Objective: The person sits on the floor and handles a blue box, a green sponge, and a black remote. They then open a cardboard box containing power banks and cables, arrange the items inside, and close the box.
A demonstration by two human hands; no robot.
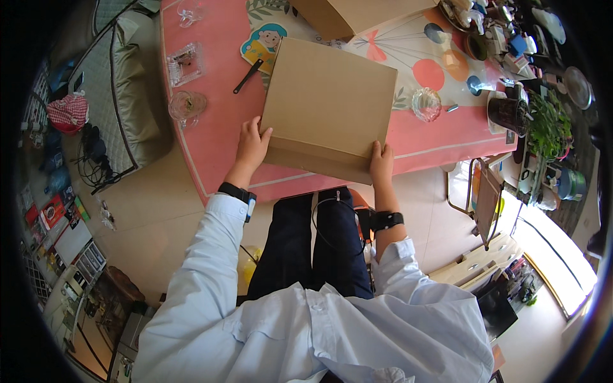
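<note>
A closed brown cardboard box [330, 95] lies on the pink patterned tablecloth [225, 139], in front of me and near the table's edge. My left hand [254, 143] grips its near left corner, thumb on the top edge. At the near right corner my right hand [382, 163] holds the box, with the fingers partly hidden at its side. Left of the box lies a black-handled tool [248, 76], its far end over a printed picture of a blue-haired figure [266, 42].
Another cardboard box [359, 16] stands beyond. A glass ashtray [186, 64] and a glass mug [187, 105] are at left; a glass bowl [426, 104], a small lighter-like object [452, 108] and a dark container [508, 115] at right. A folding chair [487, 196] stands right of the table.
</note>
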